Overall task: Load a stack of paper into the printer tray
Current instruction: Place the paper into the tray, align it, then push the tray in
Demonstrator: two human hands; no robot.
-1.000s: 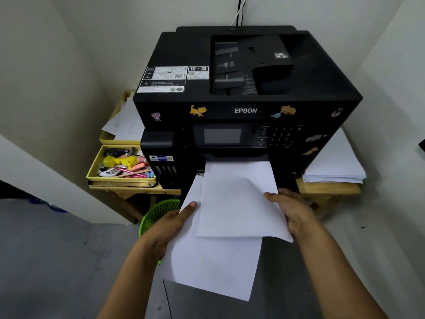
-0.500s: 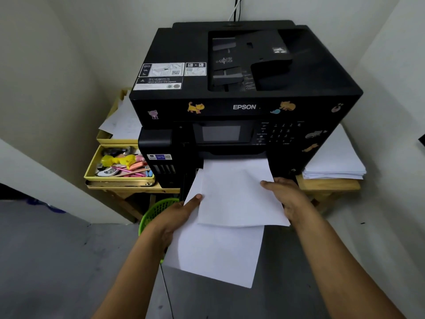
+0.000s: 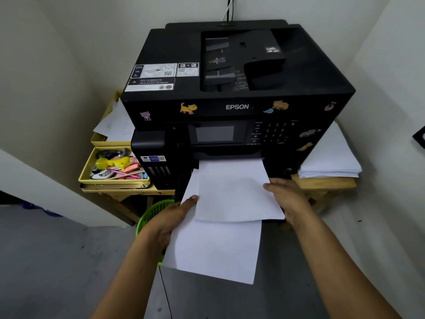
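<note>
A black Epson printer (image 3: 236,107) with animal stickers stands on a wooden table. White paper (image 3: 232,194) sticks out of its front slot, an upper sheaf lying over a longer lower sheet (image 3: 216,249) that hangs toward me. My left hand (image 3: 167,217) grips the left edge of the paper, thumb on top. My right hand (image 3: 287,196) holds the right edge of the upper sheaf, fingers under it. The tray itself is hidden beneath the paper.
A stack of white paper (image 3: 331,157) lies on the table right of the printer. A yellow tray (image 3: 92,171) of stationery and loose sheets (image 3: 115,125) sit to the left. A green basket (image 3: 154,212) stands below on the grey floor. Walls close in on both sides.
Both hands have pushed the paper forward, deeper into the printer's front slot; less of it hangs out toward me. The camera has moved a little closer.
</note>
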